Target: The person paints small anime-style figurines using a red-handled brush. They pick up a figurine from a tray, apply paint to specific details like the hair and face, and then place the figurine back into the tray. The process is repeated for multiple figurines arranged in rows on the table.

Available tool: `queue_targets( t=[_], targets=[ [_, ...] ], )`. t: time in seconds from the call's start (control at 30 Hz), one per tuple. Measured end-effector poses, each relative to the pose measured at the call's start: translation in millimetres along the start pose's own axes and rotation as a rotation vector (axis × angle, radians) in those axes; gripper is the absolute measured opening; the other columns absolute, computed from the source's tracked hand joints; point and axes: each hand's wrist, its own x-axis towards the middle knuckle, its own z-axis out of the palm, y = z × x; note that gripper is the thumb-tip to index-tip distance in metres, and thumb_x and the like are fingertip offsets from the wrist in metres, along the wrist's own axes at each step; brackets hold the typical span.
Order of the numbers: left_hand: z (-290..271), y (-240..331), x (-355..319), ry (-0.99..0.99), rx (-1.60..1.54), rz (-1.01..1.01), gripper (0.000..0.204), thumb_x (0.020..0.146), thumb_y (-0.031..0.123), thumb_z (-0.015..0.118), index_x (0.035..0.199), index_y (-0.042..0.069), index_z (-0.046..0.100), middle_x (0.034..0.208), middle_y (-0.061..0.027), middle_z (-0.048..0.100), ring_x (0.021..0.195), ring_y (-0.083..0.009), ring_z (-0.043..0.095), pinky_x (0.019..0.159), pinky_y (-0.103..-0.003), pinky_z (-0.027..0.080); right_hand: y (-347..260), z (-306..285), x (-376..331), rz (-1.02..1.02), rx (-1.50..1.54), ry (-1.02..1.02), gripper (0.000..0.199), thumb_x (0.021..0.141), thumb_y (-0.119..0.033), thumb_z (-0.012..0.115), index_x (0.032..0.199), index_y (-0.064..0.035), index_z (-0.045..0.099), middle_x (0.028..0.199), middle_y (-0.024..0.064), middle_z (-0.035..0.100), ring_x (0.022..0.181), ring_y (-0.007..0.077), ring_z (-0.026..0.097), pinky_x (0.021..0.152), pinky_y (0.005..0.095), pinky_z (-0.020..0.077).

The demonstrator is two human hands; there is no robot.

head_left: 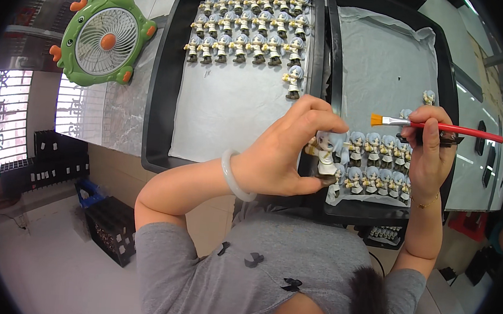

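Between the thumb and fingers of my left hand is a small chibi figurine with pale blue hair and a white outfit, held upright at the near left corner of the right tray. My right hand grips a paintbrush with a red handle, silver ferrule and orange bristles, its tip pointing left toward the figurine. A dark object also shows at my right fingers; its kind is unclear. Below the hands, rows of matching figurines lie on the right tray's paper, some hidden behind my right hand.
A black tray on the left holds rows of figurines on white paper. The right black tray adjoins it. A green cartoon-shaped fan stands at the far left. Black crates sit on the floor.
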Motion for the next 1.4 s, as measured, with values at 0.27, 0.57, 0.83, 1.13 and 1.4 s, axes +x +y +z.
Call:
queue_targets(
  t=[0.27, 0.57, 0.83, 1.13, 1.4],
  targets=[
    [-2, 5, 0, -0.022, 0.206, -0.056, 0.062, 0.048, 0.015, 0.073, 0.104, 0.004, 0.049, 0.089, -0.0092, 0.049, 0.078, -0.0234, 0.046, 0.066, -0.031, 0.039, 0, 1, -3, -0.199, 0.036, -0.147, 0.025, 0.088, -0.022, 0.045, 0.084, 0.0003, 0.055, 0.071, 0.0051, 0.054, 0.064, 0.0104, 0.052, 0.052, 0.019, 0.0359],
    [-2, 5, 0, 0.017, 0.428, -0.075, 0.061, 0.043, 0.025, 0.074, 0.098, 0.007, 0.052, 0.079, -0.0064, 0.048, 0.068, -0.0223, 0.045, 0.06, -0.029, 0.034, -8, 6, -2, -0.148, -0.127, -0.283, 0.014, 0.079, -0.013, 0.052, 0.075, -0.0014, 0.06, 0.066, 0.0059, 0.058, 0.058, 0.0154, 0.048, 0.054, 0.0266, 0.0369],
    [-18, -2, 5, 0.039, 0.202, -0.215, 0.055, 0.054, 0.026, 0.07, 0.102, 0.005, 0.051, 0.086, -0.0053, 0.051, 0.079, -0.0177, 0.05, 0.069, -0.028, 0.037, -5, -13, 4, -0.157, -0.135, -0.016, 0.02, 0.083, -0.015, 0.047, 0.07, -0.001, 0.052, 0.066, 0.0049, 0.051, 0.056, 0.0106, 0.044, 0.049, 0.0225, 0.0338],
    [-92, -82, -2, 0.048, 0.313, -0.434, 0.061, 0.057, 0.011, 0.068, 0.111, 0.007, 0.04, 0.096, -0.0077, 0.051, 0.089, -0.0192, 0.049, 0.08, -0.029, 0.038, -2, -26, 12, -0.096, -0.033, 0.093, 0.022, 0.087, -0.016, 0.042, 0.075, -0.0002, 0.052, 0.069, 0.0038, 0.051, 0.055, 0.0057, 0.043, 0.049, 0.0181, 0.0316],
    [-57, -130, -19, 0.03, 0.375, -0.265, 0.062, 0.056, 0.004, 0.065, 0.114, 0.007, 0.043, 0.107, -0.0112, 0.036, 0.102, -0.0268, 0.04, 0.091, -0.032, 0.034, -2, -24, 13, -0.069, -0.14, 0.137, 0.023, 0.087, -0.017, 0.044, 0.074, -0.0005, 0.055, 0.067, 0.0026, 0.053, 0.053, 0.0053, 0.047, 0.048, 0.0178, 0.0355]
  ],
)
